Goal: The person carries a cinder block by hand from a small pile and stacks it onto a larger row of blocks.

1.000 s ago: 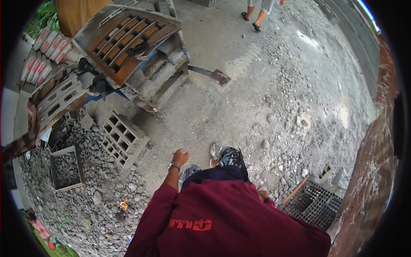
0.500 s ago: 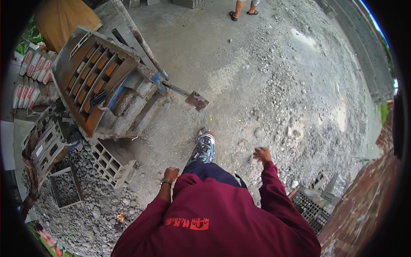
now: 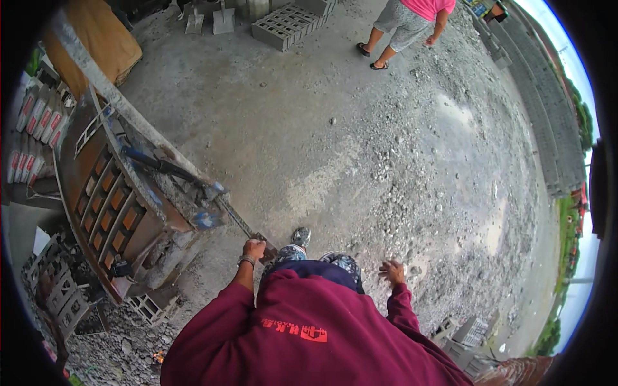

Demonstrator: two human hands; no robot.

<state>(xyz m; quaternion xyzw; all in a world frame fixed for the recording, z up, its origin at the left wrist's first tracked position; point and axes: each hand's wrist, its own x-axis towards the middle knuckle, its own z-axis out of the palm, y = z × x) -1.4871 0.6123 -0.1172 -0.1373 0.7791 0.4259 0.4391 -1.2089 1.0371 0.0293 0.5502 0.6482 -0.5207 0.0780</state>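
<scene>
My left hand [image 3: 254, 248], with a band at the wrist, is curled closed at my left side. In the picture it overlaps the end of a metal bar [image 3: 235, 217] and its rusty flat plate [image 3: 269, 255]; whether it touches them I cannot tell. The bar sticks out from a rusty block-moulding machine [image 3: 106, 199] with rows of rectangular cavities, on my left. Its long grey lever [image 3: 122, 103] slants across the top. My right hand [image 3: 392, 273] hangs over the gravelly ground on the right, fingers apart, holding nothing.
Ahead, a person [image 3: 407, 26] in a pink top and grey shorts stands on the concrete. Hollow blocks [image 3: 286, 29] and shovel blades [image 3: 223, 20] lie at the back. Stacked bags [image 3: 38, 119] stand far left; a long block stack [image 3: 541, 96] lines the right. Rubble [image 3: 129, 350] covers the lower left.
I have moved forward, so the machine and bar now sit nearer my left side. My left hand has come over the bar's plate. More of the other person shows. My right hand stays open.
</scene>
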